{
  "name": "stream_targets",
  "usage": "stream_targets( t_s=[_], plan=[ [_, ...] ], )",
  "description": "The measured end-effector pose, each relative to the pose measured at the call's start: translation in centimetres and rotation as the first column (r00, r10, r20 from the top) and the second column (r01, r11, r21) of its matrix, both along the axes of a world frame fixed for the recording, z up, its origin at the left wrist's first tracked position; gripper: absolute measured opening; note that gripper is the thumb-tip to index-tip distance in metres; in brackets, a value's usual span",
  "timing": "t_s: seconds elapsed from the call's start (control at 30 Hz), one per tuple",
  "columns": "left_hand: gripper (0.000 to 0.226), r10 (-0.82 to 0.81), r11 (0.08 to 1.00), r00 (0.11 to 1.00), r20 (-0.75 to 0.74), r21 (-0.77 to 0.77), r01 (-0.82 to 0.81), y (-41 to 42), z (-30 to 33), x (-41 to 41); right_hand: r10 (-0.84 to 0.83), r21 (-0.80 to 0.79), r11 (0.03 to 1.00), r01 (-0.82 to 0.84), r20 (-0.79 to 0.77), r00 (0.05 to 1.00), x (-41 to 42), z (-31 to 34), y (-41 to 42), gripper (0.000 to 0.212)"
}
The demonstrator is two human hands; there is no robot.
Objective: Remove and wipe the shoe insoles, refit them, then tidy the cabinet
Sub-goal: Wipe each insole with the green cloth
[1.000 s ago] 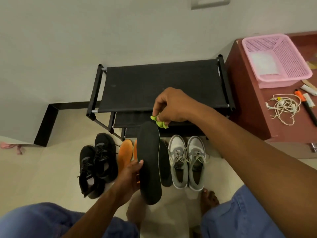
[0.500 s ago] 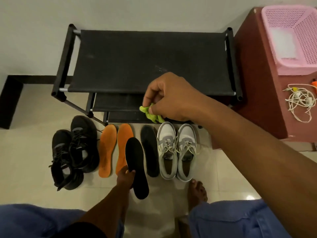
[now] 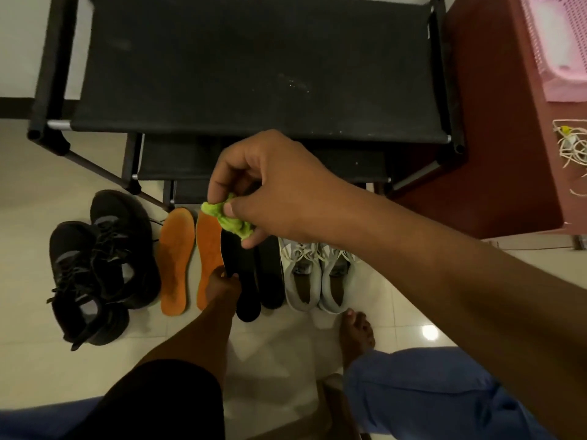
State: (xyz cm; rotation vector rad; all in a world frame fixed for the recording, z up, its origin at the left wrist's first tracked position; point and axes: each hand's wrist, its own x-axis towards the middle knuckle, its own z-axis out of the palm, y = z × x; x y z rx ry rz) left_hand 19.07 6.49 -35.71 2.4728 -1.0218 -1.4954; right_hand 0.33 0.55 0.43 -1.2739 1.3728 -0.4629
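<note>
We note the right hand (image 3: 273,192), grip pinched on a green cloth (image 3: 230,219) above the floor. Left hand (image 3: 222,284) grip clamps a black insole (image 3: 246,281) beside the orange insoles (image 3: 176,258), on the floor.

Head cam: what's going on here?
A person is cleaning shoe insoles on the floor in front of a black shoe rack. The right hand pinches a green cloth. The left hand holds a black insole, setting it beside a second black insole. Two orange insoles lie to their left, between the black shoes and the white shoes.
</note>
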Motion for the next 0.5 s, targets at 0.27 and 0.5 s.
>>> stream_targets(
  t_s=[0.27,0.5],
  plan=[
    [0.053,-0.213,0.96,0.862,0.459,-0.068,0.273,-1.3,0.9,-0.7,-0.068,-0.056,0.996,0.067,-0.011,0.998,-0.2,-0.6,-0.3,0.019],
    [0.042,-0.455,0.88,0.852,0.259,-0.018,0.475,-0.3,0.3,-6.7,-0.171,-0.027,0.985,0.172,0.005,0.985,-1.8,-0.4,-0.6,0.014]
  ],
)
